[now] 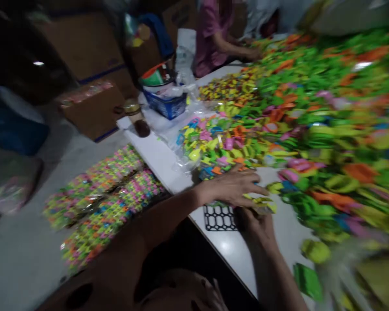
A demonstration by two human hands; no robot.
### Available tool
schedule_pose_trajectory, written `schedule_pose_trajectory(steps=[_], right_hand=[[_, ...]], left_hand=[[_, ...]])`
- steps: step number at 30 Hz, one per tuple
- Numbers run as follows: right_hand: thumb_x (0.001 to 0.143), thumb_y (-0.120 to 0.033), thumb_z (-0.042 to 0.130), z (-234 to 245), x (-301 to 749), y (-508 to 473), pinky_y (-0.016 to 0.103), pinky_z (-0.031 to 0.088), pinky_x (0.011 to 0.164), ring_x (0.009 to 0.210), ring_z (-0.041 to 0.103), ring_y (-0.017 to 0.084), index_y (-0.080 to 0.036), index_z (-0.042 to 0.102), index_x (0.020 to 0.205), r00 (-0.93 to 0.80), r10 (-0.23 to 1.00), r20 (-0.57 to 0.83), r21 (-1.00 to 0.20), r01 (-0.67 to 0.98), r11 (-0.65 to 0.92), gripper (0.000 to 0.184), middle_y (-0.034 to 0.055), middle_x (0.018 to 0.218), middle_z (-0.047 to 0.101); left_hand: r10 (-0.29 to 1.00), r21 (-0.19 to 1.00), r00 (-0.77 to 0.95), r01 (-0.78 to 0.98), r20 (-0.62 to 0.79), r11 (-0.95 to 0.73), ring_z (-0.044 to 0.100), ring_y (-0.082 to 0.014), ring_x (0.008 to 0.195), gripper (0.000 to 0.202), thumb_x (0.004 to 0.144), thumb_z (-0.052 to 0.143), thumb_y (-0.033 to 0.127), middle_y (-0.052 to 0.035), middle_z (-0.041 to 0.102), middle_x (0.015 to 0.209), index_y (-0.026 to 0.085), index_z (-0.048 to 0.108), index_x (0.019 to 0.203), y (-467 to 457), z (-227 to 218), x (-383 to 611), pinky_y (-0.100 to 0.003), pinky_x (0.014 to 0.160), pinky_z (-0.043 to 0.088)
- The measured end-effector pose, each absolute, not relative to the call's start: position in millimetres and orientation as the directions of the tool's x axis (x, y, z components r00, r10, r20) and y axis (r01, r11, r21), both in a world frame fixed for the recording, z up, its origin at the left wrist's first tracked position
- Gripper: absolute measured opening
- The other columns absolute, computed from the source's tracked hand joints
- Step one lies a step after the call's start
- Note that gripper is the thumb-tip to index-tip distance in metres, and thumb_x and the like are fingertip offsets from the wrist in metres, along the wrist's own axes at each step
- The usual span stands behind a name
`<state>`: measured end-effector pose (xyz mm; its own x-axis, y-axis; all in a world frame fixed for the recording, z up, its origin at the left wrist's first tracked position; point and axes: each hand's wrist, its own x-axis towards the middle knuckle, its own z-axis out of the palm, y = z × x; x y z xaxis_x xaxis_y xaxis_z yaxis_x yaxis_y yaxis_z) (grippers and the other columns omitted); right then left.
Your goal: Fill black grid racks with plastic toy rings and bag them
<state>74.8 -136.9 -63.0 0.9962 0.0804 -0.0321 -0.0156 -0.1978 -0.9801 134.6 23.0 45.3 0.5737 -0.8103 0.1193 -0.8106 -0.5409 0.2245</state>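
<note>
Head view: left grip (230, 188) open, palm down, fingers spread over small multicoloured plastic pieces (220, 147). Right grip (256, 226) curled closed around yellow-green plastic pieces (262, 204), just beside a black plastic grid (219, 217). All on a white surface (155, 155), with a large heap of green and orange pieces (320, 108) beyond. Off its edge, filled clear bags (100, 203) on the floor (26, 242). Far end: co-worker's hand (254, 52), pink sleeve, near a blue basket (164, 103).
</note>
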Motion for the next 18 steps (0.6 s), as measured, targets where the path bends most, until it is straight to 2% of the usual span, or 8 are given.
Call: schedule_pose_trajectory(steps=[1,3,8,12,15,18], right_hand=[[0.081,-0.038,0.055,-58.4,73.1,-132.8,0.036,0.051,0.065,0.076,0.064,0.023,-0.018,0.063,0.095,0.999,0.032,-0.040,-0.988,-0.035,-0.152,0.025,0.0094,0.087,0.070],[0.082,-0.037,0.054,-56.0,75.6,-130.7,0.034,0.051,0.069,0.078,0.063,0.022,-0.018,0.063,0.095,0.997,0.034,-0.062,-0.985,-0.055,-0.163,0.025,0.0075,0.086,0.070],[0.087,-0.036,0.046,-64.8,90.2,-150.5,0.033,0.049,0.071,0.075,0.061,0.021,-0.018,0.062,0.090,0.982,0.189,0.014,-0.920,0.086,-0.382,0.024,0.0055,0.083,0.067],[0.089,-0.028,0.040,-63.7,101.0,-141.7,0.033,0.048,0.078,0.083,0.060,0.022,-0.016,0.060,0.095,0.971,0.222,0.084,-0.799,0.199,-0.568,0.025,0.0093,0.092,0.065],[0.087,-0.023,0.039,-58.8,104.0,-123.1,0.034,0.047,0.083,0.089,0.059,0.022,-0.014,0.059,0.096,0.964,0.244,0.103,-0.724,0.240,-0.647,0.023,0.0124,0.096,0.065],[0.090,-0.022,0.038,-55.1,95.6,-119.6,0.033,0.048,0.082,0.090,0.060,0.021,-0.014,0.057,0.104,0.952,0.266,0.154,-0.755,0.287,-0.590,0.025,0.0124,0.099,0.064]], left_hand=[[-0.806,0.248,0.575,-0.808,0.139,-0.534,0.053,-0.0219,0.116,0.040,0.094,0.047,0.044,-0.0089,0.060,0.115,0.024,0.059,0.127,24.4,45.6,136.5,-0.041,0.104,0.036],[-0.802,0.280,0.576,-0.805,0.157,-0.524,0.053,-0.0241,0.115,0.042,0.093,0.050,0.043,-0.0095,0.060,0.114,0.024,0.055,0.130,26.6,46.3,142.1,-0.045,0.105,0.033],[-0.796,0.326,0.595,-0.779,0.114,-0.536,0.052,-0.0241,0.114,0.045,0.092,0.051,0.043,-0.0088,0.058,0.118,0.025,0.051,0.133,24.6,50.6,152.0,-0.045,0.107,0.029],[-0.808,0.303,0.581,-0.790,0.094,-0.533,0.051,-0.0255,0.115,0.047,0.090,0.053,0.045,-0.0095,0.058,0.118,0.027,0.052,0.134,22.8,50.9,155.2,-0.047,0.106,0.029],[-0.812,0.246,0.579,-0.800,0.075,-0.547,0.050,-0.0273,0.117,0.041,0.090,0.055,0.044,-0.0094,0.057,0.118,0.028,0.058,0.127,26.2,51.1,159.0,-0.050,0.107,0.028],[-0.825,0.224,0.563,-0.811,0.047,-0.540,0.051,-0.0270,0.117,0.031,0.089,0.056,0.042,-0.0089,0.059,0.117,0.026,0.065,0.114,31.1,55.0,156.7,-0.051,0.108,0.027]])
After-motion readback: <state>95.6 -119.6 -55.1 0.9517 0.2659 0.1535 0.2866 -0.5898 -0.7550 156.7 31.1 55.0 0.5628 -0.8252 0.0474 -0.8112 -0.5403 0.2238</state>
